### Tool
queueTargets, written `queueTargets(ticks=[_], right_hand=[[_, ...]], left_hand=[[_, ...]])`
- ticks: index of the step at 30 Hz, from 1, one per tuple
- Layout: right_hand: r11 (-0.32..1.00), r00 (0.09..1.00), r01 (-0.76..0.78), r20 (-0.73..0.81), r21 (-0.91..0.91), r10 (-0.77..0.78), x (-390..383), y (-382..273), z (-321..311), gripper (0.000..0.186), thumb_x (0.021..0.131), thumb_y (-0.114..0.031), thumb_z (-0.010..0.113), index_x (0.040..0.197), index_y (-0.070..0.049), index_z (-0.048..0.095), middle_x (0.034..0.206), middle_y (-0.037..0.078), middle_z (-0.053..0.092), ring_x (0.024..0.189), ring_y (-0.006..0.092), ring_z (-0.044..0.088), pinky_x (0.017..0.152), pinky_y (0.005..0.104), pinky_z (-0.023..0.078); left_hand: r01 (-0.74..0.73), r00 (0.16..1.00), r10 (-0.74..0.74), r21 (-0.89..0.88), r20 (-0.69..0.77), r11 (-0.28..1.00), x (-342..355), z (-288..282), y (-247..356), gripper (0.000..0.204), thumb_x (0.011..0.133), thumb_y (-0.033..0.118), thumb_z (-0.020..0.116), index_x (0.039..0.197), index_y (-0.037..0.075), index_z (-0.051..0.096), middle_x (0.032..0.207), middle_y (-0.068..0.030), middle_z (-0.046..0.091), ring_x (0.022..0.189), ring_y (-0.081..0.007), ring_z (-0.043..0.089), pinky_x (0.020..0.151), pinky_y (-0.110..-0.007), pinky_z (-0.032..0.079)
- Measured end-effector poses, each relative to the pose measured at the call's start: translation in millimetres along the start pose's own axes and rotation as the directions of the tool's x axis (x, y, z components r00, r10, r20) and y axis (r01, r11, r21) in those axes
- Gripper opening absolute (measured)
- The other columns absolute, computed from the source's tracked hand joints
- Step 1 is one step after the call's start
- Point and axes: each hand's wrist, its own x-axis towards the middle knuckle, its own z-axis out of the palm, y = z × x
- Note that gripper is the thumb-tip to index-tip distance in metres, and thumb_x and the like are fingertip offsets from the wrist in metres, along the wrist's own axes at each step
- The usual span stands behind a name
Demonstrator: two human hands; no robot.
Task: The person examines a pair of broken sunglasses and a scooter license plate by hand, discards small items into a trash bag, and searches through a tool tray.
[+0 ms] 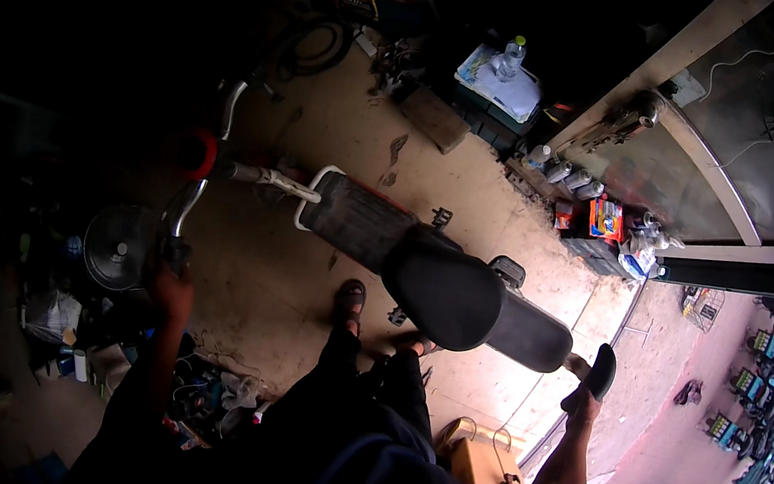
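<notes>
A small bike with a black saddle [444,297] stands upright across the middle, its front end to the left. Behind the saddle is a dark padded rear seat [531,335]; ahead of it lies a long dark panel [360,223] with a pale rim at its front end. My left hand [169,291] is closed around the near end of the curved silver handlebar [193,194], in deep shade. At the bike's rear, my right hand [584,405] grips a black curved piece [602,372]; some of its fingers are hidden.
A fan-like round thing [120,246] and clutter stand by the handlebar. Beyond the bike are a wooden block [430,118], a bottle [510,58] on papers, and spray cans [576,178]. A cardboard box [484,475] sits near my right arm. Rows of parked bikes [731,433] stand outside.
</notes>
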Motion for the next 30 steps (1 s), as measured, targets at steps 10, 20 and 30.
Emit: queueTargets(ticks=[10,20,30], right_hand=[[0.994,0.973,-0.068,-0.214,0.081,0.084,0.4,9.7,11.6,0.017,0.082,-0.02,0.074,0.088,-0.012,0.06,0.061,-0.002,0.047,0.044,0.0128,0.045,0.041,0.0288,0.034],[0.935,0.8,-0.263,-0.596,-0.238,0.073,7.7,12.9,28.7,0.043,0.084,-0.04,0.079,0.076,-0.001,0.065,0.066,0.006,0.06,0.055,0.0185,0.056,0.051,0.0364,0.044],[0.819,0.456,-0.557,-0.875,-0.139,0.162,-14.1,10.0,94.3,0.084,0.083,-0.034,0.078,0.133,0.016,0.033,0.126,0.039,0.058,0.114,0.0487,0.064,0.101,0.0511,0.055]], left_hand=[[0.026,0.999,-0.027,0.036,0.041,0.999,6.4,-10.1,0.5,0.067,0.088,0.025,0.075,0.146,0.002,0.051,0.147,-0.0247,0.052,0.137,-0.0428,0.047,0.116,-0.051,0.037],[0.034,0.999,-0.032,0.061,-0.043,0.998,1.5,-24.6,24.4,0.06,0.089,0.026,0.076,0.137,-0.002,0.055,0.138,-0.0273,0.056,0.127,-0.044,0.056,0.109,-0.05,0.044],[0.021,1.0,-0.021,0.008,-0.019,1.0,4.9,-33.9,19.9,0.06,0.085,0.022,0.077,0.133,-0.006,0.056,0.133,-0.0279,0.059,0.121,-0.0447,0.059,0.107,-0.051,0.045]])
